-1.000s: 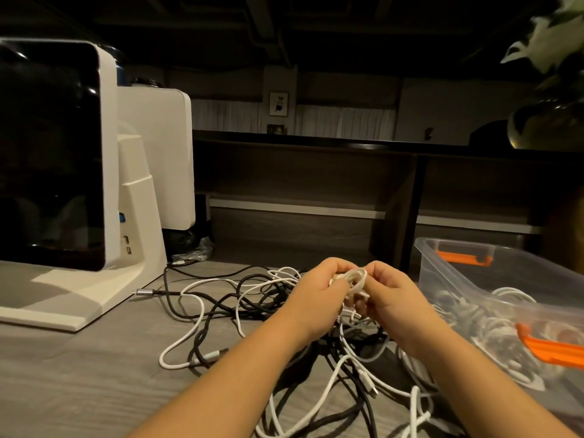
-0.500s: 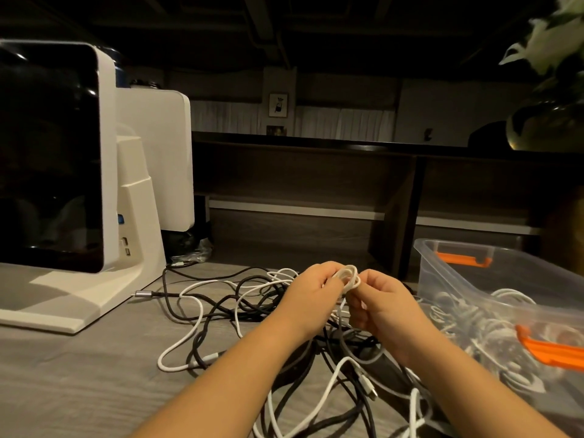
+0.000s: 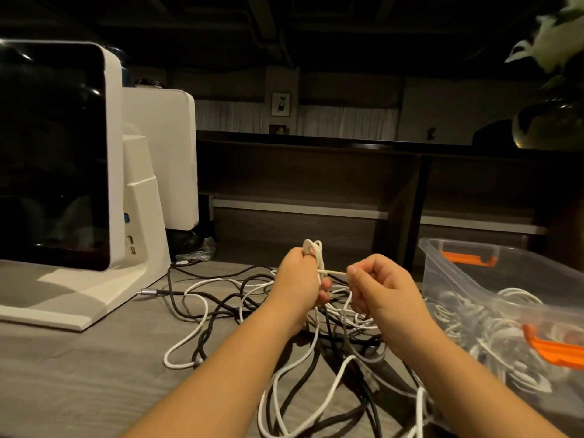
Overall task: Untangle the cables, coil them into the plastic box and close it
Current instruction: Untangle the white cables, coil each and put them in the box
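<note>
A tangle of white and black cables (image 3: 240, 314) lies spread over the grey wooden table (image 3: 79, 374). My left hand (image 3: 300, 279) grips a small coil of white cable (image 3: 314, 251) that loops up above its fingers. A short taut stretch of that white cable runs across to my right hand (image 3: 382, 286), which pinches it with curled fingers. Both hands hover over the middle of the tangle. At the right stands the clear plastic box (image 3: 458, 279) with orange latches (image 3: 467, 259), open, with several coiled white cables inside.
A white machine with a dark front panel (image 3: 63, 159) stands on the table at the left, a second white unit (image 3: 164, 153) behind it. A silver plug (image 3: 148, 291) lies near its base. A dark vase with white flowers (image 3: 550, 121) is at the upper right.
My hands have drawn apart. The right hand moved right, pulling a short length of white cable taut from the coil, which the left hand has lifted a little higher.
</note>
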Available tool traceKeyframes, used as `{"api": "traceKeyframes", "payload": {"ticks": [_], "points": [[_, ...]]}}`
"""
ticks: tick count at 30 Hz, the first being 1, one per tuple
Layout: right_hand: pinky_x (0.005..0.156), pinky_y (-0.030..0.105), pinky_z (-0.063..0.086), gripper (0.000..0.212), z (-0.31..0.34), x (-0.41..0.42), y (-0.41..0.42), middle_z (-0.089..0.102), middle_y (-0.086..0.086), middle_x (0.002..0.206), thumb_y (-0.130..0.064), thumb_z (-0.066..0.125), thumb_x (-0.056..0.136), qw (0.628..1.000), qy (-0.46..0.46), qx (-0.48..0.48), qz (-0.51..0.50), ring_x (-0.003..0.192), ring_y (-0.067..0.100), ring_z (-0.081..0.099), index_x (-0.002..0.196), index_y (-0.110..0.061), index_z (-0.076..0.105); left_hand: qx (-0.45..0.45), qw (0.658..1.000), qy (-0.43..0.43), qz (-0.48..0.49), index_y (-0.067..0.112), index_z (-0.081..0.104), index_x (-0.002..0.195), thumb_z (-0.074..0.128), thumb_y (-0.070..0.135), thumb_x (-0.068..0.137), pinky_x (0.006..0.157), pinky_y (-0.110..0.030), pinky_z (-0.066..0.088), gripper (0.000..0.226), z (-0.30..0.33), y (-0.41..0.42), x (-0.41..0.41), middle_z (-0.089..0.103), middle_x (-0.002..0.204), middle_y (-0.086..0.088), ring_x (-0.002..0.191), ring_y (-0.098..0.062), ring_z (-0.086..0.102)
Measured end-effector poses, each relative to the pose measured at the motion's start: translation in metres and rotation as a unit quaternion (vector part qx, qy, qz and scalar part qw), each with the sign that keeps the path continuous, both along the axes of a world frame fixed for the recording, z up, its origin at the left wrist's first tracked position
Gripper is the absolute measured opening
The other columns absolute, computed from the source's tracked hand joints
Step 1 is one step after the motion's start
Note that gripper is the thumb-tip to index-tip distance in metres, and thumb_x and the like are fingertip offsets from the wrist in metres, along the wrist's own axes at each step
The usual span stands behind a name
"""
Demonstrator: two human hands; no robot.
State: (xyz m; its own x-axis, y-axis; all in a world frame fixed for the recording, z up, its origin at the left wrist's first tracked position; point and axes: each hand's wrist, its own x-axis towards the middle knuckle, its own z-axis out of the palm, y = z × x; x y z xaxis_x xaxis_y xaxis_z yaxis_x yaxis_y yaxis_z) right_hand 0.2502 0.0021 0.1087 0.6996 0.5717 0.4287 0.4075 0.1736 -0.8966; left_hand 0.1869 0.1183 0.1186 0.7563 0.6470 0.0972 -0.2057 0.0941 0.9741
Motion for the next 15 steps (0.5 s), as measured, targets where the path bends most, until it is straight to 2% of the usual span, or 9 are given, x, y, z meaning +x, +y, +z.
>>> {"api": "traceKeyframes", "payload": {"ticks": [1,3,6,9,12,15], "points": [[0.054,0.031,0.041,0.014,0.0,-0.002,0.0,0.052,0.001,0.057,-0.014,0.058,0.095,0.999,-0.033,-0.006,-0.014,0.053,0.016,0.045,0.083,-0.008,0.059,0.018,1.0,0.009,0.003,0.015,0.051,0.098,0.035,0.021,0.107,0.044,-0.02,0.038,0.02,0.0,0.001,-0.001,0.05,0.084,-0.008,0.056,-0.01,0.047],[0.055,0.032,0.045,0.012,0.001,-0.006,-0.002,0.055,0.0,0.059,-0.019,0.06,0.094,0.994,-0.1,-0.028,-0.035,0.055,0.016,0.049,0.083,-0.013,0.06,0.115,0.993,0.038,0.009,0.017,0.051,0.101,0.033,0.025,0.108,0.049,-0.023,0.041,0.02,-0.003,0.001,-0.002,0.052,0.087,-0.007,0.061,-0.011,0.049],[0.058,0.023,0.051,0.005,0.002,-0.012,-0.007,0.066,-0.003,0.069,-0.02,0.061,0.094,0.986,-0.153,-0.057,-0.007,0.06,0.009,0.059,0.089,-0.021,0.062,0.251,0.965,0.067,0.032,0.021,0.05,0.098,0.033,0.026,0.108,0.067,-0.035,0.051,0.02,-0.011,0.0,-0.003,0.055,0.093,-0.003,0.076,-0.014,0.053],[0.066,0.015,0.052,0.007,0.001,-0.015,-0.009,0.071,-0.011,0.082,-0.014,0.061,0.094,0.984,-0.158,-0.075,0.039,0.073,0.002,0.067,0.097,-0.019,0.063,0.274,0.959,0.068,0.026,0.022,0.05,0.098,0.037,0.027,0.107,0.085,-0.043,0.058,0.017,-0.014,-0.002,-0.005,0.058,0.101,-0.004,0.088,-0.016,0.059],[0.071,0.014,0.053,0.012,0.001,-0.013,-0.009,0.072,-0.014,0.089,-0.009,0.058,0.095,0.982,-0.16,-0.084,0.057,0.081,0.001,0.07,0.102,-0.019,0.063,0.277,0.957,0.069,0.048,0.021,0.052,0.098,0.042,0.025,0.106,0.082,-0.036,0.057,0.013,-0.013,-0.002,-0.006,0.058,0.1,-0.002,0.089,-0.015,0.059],[0.072,0.018,0.055,0.012,-0.002,-0.011,-0.007,0.072,-0.013,0.088,-0.013,0.059,0.095,0.983,-0.163,-0.075,0.037,0.082,0.004,0.07,0.097,-0.023,0.065,0.279,0.957,0.063,0.04,0.02,0.054,0.098,0.048,0.02,0.103,0.075,-0.032,0.054,0.008,-0.014,-0.003,-0.007,0.059,0.098,-0.002,0.087,-0.014,0.058]]}}
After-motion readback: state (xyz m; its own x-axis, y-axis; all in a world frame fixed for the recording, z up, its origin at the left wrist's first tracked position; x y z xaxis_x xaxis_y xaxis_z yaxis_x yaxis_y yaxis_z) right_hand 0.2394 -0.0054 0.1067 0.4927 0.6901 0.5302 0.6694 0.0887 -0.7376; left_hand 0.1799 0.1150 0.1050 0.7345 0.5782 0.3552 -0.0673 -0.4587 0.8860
